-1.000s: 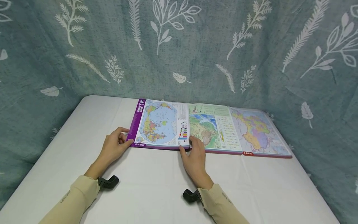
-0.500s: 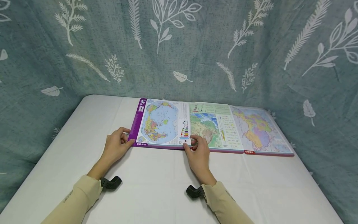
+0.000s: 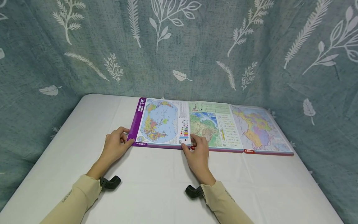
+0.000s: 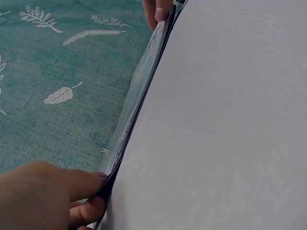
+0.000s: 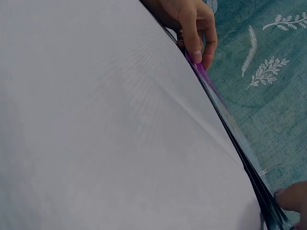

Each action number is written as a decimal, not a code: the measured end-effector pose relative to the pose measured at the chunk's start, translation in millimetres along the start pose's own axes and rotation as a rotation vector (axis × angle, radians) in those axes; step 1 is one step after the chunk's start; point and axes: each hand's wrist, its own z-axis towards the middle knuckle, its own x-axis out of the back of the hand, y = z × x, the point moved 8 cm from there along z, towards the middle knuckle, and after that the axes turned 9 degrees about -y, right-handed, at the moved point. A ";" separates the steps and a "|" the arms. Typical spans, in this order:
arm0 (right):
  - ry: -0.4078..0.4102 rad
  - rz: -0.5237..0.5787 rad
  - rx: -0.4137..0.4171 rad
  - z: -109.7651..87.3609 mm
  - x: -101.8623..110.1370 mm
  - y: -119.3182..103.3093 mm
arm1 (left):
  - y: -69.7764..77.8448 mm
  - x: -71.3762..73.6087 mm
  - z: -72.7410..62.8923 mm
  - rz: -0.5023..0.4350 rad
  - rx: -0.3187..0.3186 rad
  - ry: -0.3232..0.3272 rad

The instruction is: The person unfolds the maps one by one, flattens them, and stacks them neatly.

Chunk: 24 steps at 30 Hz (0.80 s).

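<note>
A folded world map [image 3: 163, 121] with a purple left border lies flat near the back of the table. My left hand [image 3: 114, 146] pinches its near left corner, thumb on top and the other fingers curled at the edge. My right hand [image 3: 199, 155] holds the near right corner, thumb at the front edge and fingers at the side. Directly to the right lies a spread map with a green panel [image 3: 209, 107] and a pastel panel [image 3: 257, 130]. In the left wrist view, the left thumb [image 4: 86, 182] presses the map's thin edge; in the right wrist view, the right thumb [image 5: 292, 196] touches it.
The table has a white cloth [image 3: 151, 186] with faint creases. Behind it hangs a blue-green curtain [image 3: 195, 71] printed with white leaves, close to the maps' far edges. A black wrist device [image 3: 110, 183] sits at the left cuff, another black device [image 3: 193, 191] at the right.
My right hand has shifted slightly right at the world map's near right corner, and a bit of red label now shows beside its fingers. The left hand keeps its hold.
</note>
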 end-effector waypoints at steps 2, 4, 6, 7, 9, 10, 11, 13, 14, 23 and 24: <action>0.003 0.001 0.010 -0.1 0.6 -0.9 | 0.6 -0.2 -0.1 0.005 0.002 -0.001; 0.005 -0.001 0.020 -0.3 1.0 -2.1 | 1.3 -0.3 -0.2 0.011 0.004 0.000; 0.005 -0.005 0.031 -0.3 0.9 -3.4 | 1.6 -0.4 -0.2 0.016 0.007 0.000; 0.005 -0.008 0.035 -0.3 0.8 -4.0 | 1.6 -0.4 -0.2 0.017 0.008 0.001; 0.003 -0.014 0.043 -0.1 0.5 -4.9 | 1.9 -0.1 -0.2 0.020 0.006 0.006; 0.002 -0.013 0.045 -0.1 0.4 -5.1 | 2.1 -0.2 -0.3 0.020 0.005 0.008; 0.004 -0.014 0.049 -0.2 0.3 -5.4 | 2.4 -0.1 -0.3 0.021 0.003 0.010; 0.002 -0.005 0.049 -0.2 0.1 -5.1 | 2.5 -0.4 -0.3 0.023 0.002 0.014; 0.000 0.001 0.046 -0.2 -0.1 -4.8 | 2.6 -0.4 -0.2 0.023 0.002 0.016; -0.019 0.044 0.022 -0.3 -0.7 -3.7 | 1.2 -0.8 0.3 0.019 0.027 0.031; -0.023 0.052 0.016 -0.1 -0.7 -3.5 | 1.1 -0.7 0.3 0.018 0.027 0.031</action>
